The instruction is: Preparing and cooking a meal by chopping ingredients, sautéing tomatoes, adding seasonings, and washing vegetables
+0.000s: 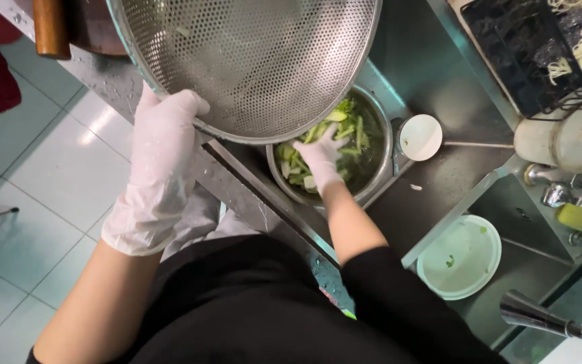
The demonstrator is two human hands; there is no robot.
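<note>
Up at the top centre of the frame, the left hand (159, 158), gloved, grips the rim of a perforated metal colander (250, 61), holding it tilted above the sink. Just below, at centre, the right hand (319, 156) presses open-fingered into chopped green vegetables (351, 131) inside a steel bowl (382, 152); its grip is wide, closed on nothing. Scooping well probably means gathering a full handful against the bowl wall and keeping the colander close over the bowl so drips fall back.

kitchen | steel sink (439, 182) | faucet (547, 317) | colander (257, 61) | tiled floor (55, 175)
</note>
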